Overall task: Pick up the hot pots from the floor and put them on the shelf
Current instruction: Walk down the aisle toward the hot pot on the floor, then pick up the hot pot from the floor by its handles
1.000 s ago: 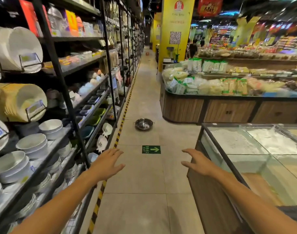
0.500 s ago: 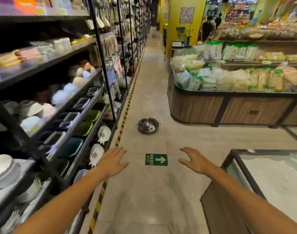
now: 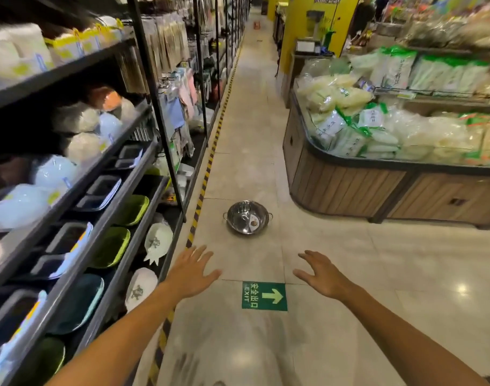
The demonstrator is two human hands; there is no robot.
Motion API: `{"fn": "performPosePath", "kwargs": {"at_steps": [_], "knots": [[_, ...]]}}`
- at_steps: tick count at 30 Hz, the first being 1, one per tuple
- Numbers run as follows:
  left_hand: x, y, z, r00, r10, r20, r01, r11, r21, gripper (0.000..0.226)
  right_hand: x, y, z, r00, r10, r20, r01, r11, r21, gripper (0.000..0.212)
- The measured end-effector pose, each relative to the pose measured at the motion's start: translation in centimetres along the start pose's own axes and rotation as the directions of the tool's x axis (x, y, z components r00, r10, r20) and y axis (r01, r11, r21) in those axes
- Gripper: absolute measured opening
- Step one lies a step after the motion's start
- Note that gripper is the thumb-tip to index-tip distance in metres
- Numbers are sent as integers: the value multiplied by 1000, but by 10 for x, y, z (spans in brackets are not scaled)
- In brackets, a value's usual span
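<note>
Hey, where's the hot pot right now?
The pot sits on the aisle floor, centre of the head view, beyond the green exit sign, right of the striped tape edging the shelf.

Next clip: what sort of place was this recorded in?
Most likely a supermarket aisle: a black shelf unit stacked with bowls and dishes, a wooden display counter heaped with bagged food, and a green exit sticker on the tiled floor.
</note>
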State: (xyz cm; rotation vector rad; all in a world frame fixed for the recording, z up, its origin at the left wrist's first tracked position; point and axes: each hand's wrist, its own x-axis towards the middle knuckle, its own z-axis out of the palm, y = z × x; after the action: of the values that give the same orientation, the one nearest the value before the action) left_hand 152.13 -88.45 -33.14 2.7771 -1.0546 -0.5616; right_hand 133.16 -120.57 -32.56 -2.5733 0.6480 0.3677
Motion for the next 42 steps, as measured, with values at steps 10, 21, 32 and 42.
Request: {"fn": "performPosePath", "kwargs": {"at_steps": [10, 21, 32, 42], "knots": [[249, -51, -51, 992, -4, 124, -1, 999, 33, 82, 221, 23, -59, 995, 101, 22, -102, 994, 49, 72], [480, -65, -77, 956, -185, 228, 202, 978, -57, 81, 506, 57, -129, 987, 64, 150, -84, 988, 129, 72], [693, -127, -52, 949, -204, 239, 239, 963, -124, 85, 715, 82, -117, 965, 151, 214, -183, 973, 139, 67], [851, -196, 163, 881, -289, 375, 355, 927, -121, 71, 896, 182, 79, 922, 211, 326, -265, 955, 131, 63]]}}
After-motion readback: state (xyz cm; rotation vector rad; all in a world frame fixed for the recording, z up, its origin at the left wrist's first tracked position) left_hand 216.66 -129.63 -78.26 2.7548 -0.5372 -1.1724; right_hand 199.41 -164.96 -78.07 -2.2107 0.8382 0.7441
